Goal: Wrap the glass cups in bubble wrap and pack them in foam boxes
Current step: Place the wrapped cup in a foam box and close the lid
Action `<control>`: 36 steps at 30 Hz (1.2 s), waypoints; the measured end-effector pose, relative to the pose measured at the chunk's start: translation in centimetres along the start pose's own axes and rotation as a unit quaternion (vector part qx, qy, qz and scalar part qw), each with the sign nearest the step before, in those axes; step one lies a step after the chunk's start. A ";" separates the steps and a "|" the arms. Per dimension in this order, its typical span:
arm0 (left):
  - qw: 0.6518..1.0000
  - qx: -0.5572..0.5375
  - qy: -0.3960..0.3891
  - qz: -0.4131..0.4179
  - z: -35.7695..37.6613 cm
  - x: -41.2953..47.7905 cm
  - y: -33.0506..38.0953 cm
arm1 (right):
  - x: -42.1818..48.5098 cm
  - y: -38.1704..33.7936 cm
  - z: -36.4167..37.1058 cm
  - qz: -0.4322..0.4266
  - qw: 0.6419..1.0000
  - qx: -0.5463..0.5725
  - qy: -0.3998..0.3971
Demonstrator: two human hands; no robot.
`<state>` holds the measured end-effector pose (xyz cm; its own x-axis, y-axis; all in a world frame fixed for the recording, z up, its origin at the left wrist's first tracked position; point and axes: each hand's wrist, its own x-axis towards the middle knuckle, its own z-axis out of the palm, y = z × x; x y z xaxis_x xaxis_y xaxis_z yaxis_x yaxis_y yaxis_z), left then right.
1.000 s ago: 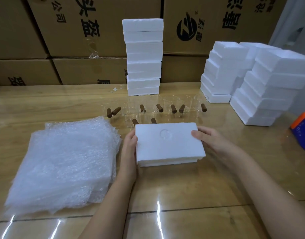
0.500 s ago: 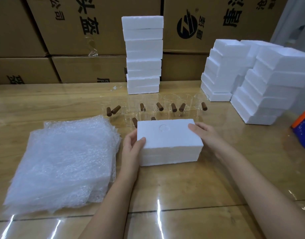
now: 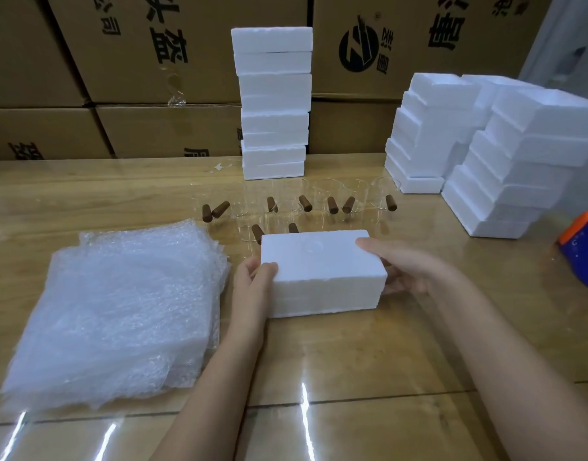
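A white foam box point(image 3: 322, 271) stands on the wooden table point(image 3: 419, 327) in front of me, tilted up so its front side faces me. My left hand point(image 3: 252, 281) grips its left end, thumb on the top corner. My right hand point(image 3: 402, 267) holds its right end, fingers over the top edge. Behind the box stand several clear glass cups point(image 3: 326, 194) with brown wooden handles. A thick pile of bubble wrap sheets point(image 3: 119, 311) lies to the left of the box.
A tall stack of foam boxes point(image 3: 274, 101) rises at the back centre. More foam box stacks point(image 3: 505, 154) fill the right side. An orange and blue object point(image 3: 585, 247) sits at the right edge. Cardboard cartons point(image 3: 119, 61) line the back.
The foam box has been tipped up from lying flat, so its front face now shows. Both hands have shifted to hold its ends.
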<state>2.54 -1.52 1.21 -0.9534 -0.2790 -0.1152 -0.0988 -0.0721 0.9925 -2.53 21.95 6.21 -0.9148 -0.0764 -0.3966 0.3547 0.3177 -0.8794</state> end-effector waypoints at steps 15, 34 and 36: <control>0.998 0.009 -0.025 -0.054 -0.2 -2.2 1.7 | -0.6 0.7 -0.3 0.000 0.997 0.076 0.017; 0.995 -0.099 -0.024 0.000 3.2 -0.7 3.9 | -2.6 0.7 -2.8 -0.060 0.981 0.185 -0.028; 0.993 -0.112 -0.035 0.009 4.1 -0.7 3.8 | -1.9 0.1 -3.6 -0.061 0.981 0.186 -0.004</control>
<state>1.66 2.27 5.21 -0.9728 -0.2151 -0.0857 -0.0223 -0.2813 0.9593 -1.43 25.52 7.86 -0.9536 -0.1003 -0.2838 0.2907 -0.0617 -0.9548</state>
